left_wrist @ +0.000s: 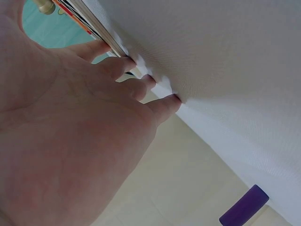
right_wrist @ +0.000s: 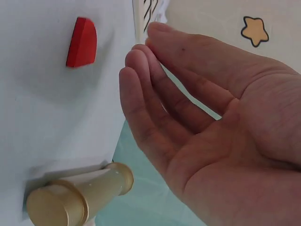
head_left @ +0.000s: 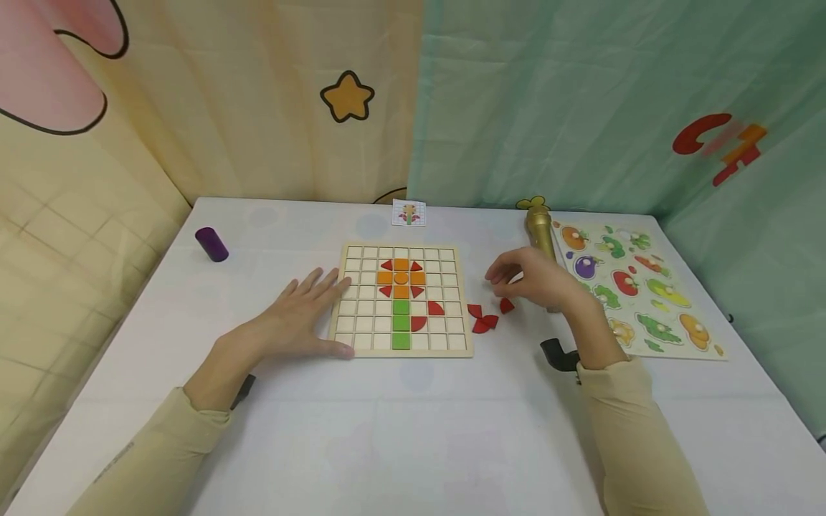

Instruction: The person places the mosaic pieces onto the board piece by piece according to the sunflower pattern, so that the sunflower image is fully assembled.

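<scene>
A wooden grid board (head_left: 448, 349) lies flat on the table, bearing an orange, red and green flower pattern. Two red quarter-circle pieces (head_left: 435, 309) sit on it, right of the green squares (head_left: 401, 323). My left hand (head_left: 292, 320) spreads its fingers along the board's left edge, thumb at the lower left corner. Just above the table to the right of the board, my right hand (head_left: 538, 278) has loosely bent fingers, with no piece visible in them. Below it lies a single red quarter piece (right_wrist: 82, 43); several more red pieces (head_left: 481, 323) cluster by the board's right edge.
A small pattern card (head_left: 409, 213) lies behind the board. Past my right hand are a gold cylindrical object (head_left: 538, 228) and a vegetable puzzle board (head_left: 645, 290). A purple cylinder (head_left: 211, 244) is at the back left. Curtains hang behind the table.
</scene>
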Demonstrator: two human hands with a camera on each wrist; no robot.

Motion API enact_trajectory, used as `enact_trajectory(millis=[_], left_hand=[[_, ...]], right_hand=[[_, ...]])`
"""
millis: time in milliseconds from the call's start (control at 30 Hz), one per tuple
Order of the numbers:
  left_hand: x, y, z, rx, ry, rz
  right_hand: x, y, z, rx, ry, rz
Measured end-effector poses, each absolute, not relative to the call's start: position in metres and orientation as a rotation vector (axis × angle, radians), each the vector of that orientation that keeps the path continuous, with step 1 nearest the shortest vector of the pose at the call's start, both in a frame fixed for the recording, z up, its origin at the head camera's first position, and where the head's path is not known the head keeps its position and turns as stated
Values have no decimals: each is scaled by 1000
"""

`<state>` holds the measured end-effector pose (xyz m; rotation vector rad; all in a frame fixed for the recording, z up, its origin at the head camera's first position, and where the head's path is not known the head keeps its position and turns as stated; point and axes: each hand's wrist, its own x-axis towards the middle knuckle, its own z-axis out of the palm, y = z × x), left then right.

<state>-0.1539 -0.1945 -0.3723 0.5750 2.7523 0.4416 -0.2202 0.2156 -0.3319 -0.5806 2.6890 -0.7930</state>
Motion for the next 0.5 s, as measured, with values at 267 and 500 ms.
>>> enact_trajectory(millis=[267, 500], left_hand=[[-155, -194, -373, 574, 2752, 425], [-155, -194, -373, 578, 2750, 429]], right_hand=[[-218, 224, -331, -522, 2606, -679], [-220, 222, -336, -476, 2575, -610]])
